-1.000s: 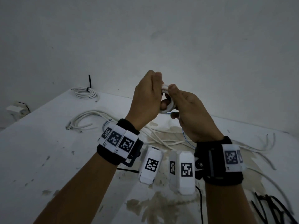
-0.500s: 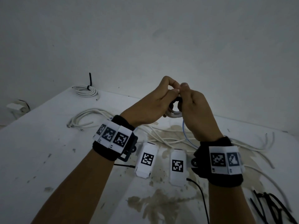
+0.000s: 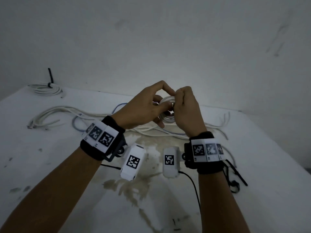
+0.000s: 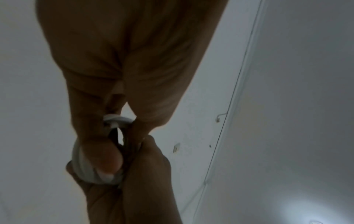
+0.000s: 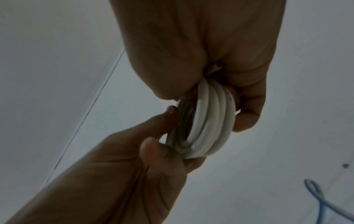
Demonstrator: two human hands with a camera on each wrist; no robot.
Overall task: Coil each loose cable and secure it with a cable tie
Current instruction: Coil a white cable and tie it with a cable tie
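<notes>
A small white cable coil [image 3: 165,100] is held up above the table between both hands. My left hand [image 3: 151,106] pinches its left side with thumb and fingers. My right hand [image 3: 183,106] curls round its right side. In the right wrist view the coil [image 5: 210,121] shows several tight turns, with the right fingers [image 5: 247,106] round its far edge and the left hand [image 5: 153,151] under it. In the left wrist view the coil [image 4: 84,171] sits under the left thumb [image 4: 103,154], and a dark strip [image 4: 113,134] crosses its opening; I cannot tell what it is.
Loose white cables [image 3: 50,113] and a blue cable [image 3: 117,106] sprawl over the white table [image 3: 42,165]. A tied white coil [image 3: 45,89] with a black tie lies at the back left corner. Black cable ties [image 3: 235,172] lie beside my right wrist. A wall stands close behind.
Both hands have come down a little and turned the coil between them. The left hand has gone from a fist over the coil to a pinch on its side.
</notes>
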